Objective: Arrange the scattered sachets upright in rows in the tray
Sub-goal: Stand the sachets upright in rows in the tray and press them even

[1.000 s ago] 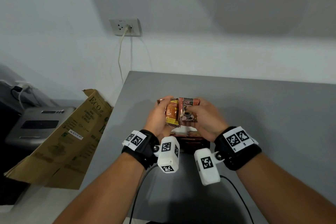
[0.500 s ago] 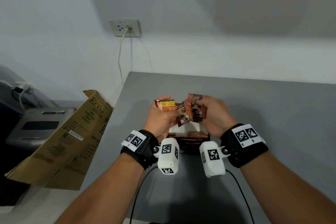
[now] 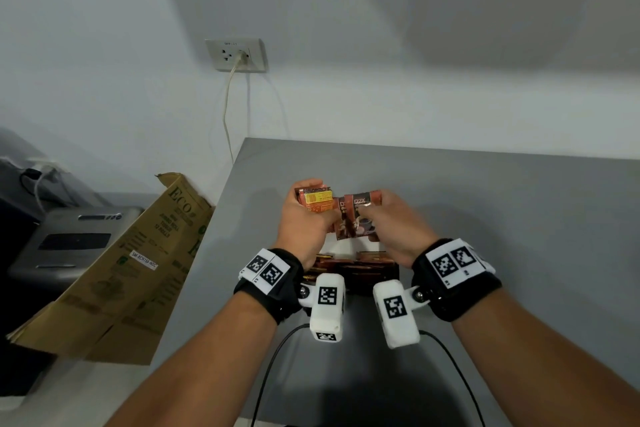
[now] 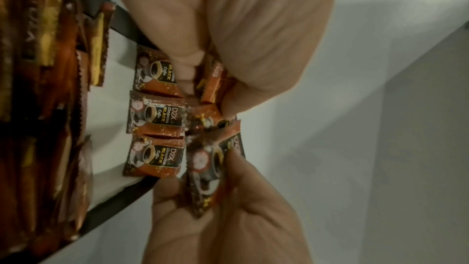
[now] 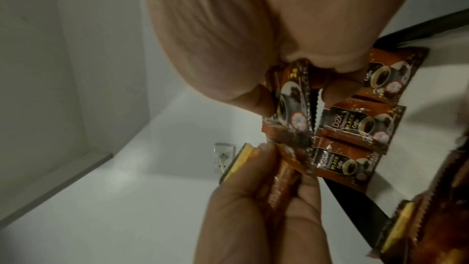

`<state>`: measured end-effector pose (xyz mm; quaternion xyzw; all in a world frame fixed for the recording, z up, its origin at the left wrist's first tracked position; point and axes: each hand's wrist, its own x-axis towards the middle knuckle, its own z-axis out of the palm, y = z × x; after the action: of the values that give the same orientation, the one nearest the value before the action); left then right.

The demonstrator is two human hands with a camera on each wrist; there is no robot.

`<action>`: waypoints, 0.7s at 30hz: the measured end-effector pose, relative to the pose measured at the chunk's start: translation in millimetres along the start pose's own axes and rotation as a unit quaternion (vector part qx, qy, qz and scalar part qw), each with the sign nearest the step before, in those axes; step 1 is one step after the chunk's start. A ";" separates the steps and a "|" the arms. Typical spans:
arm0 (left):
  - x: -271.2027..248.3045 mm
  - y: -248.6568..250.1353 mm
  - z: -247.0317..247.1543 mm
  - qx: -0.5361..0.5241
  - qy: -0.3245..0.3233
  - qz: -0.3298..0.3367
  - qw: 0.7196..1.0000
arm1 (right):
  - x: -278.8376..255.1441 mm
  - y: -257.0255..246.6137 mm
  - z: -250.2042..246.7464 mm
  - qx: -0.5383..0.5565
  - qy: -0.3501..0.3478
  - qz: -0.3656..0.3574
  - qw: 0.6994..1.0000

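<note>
Above the tray [image 3: 349, 270] on the grey worktop [image 3: 485, 218], my left hand [image 3: 304, 222] grips orange sachets [image 3: 317, 199] while my right hand [image 3: 391, 229] pinches a coffee sachet [image 3: 360, 218], now pulled apart from the single bundle held a second ago, ready for sorting into rows.

Orange-brown sachets, grey table

The sachets [image 3: 353, 218] are orange-brown with a black label and a coffee-cup print; one back shows yellow. The table [image 3: 485, 218] is plain grey, the tray [image 4: 121, 13] rim black.
</note>
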<state>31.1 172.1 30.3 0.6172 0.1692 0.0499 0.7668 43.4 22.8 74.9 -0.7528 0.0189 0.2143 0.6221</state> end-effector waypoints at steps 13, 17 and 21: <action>-7.1 11.2 -2.0 -0.087 -0.100 -0.068 0.989 | 6.1 -1.4 -4.2 0.126 -0.028 -0.017 0.991; -4.9 11.2 -3.0 -0.068 -0.076 -0.106 0.989 | 3.9 -1.8 -4.2 0.108 0.020 -0.046 0.993; 0.0 14.5 -11.6 -0.104 -0.061 -0.215 0.969 | 3.0 -5.1 -17.1 -0.169 0.038 -0.199 0.965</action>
<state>29.3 186.2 42.2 0.4850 0.2450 -0.1368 0.8282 52.7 8.5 80.9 -0.8431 -0.1441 0.0580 0.5149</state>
